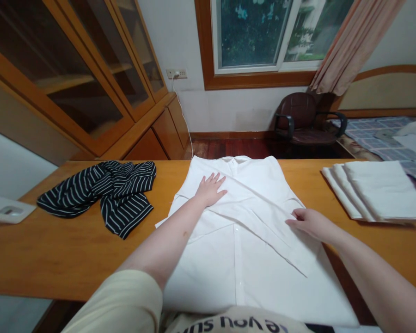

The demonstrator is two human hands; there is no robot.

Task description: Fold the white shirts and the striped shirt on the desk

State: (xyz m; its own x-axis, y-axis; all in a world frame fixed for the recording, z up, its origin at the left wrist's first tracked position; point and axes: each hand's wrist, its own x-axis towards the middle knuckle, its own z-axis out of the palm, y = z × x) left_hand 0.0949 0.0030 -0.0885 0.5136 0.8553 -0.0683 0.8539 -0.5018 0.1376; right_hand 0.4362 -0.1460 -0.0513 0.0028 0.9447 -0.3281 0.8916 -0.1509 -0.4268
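Observation:
A white shirt (249, 249) lies spread on the wooden table (55, 254) in front of me, back up, with its sleeves folded across it. My left hand (211, 189) rests flat on the shirt near the collar, fingers stretched out. At the shirt's right edge, my right hand (307, 222) presses on a folded sleeve with the fingers curled down onto the cloth.
A crumpled black-and-white striped garment (107, 192) lies to the left on the table. A stack of folded white cloths (374, 189) sits at the right. A white object (5, 209) lies at the left edge. Behind the table are a dark chair (303, 121) and a glass-fronted cabinet (72, 78).

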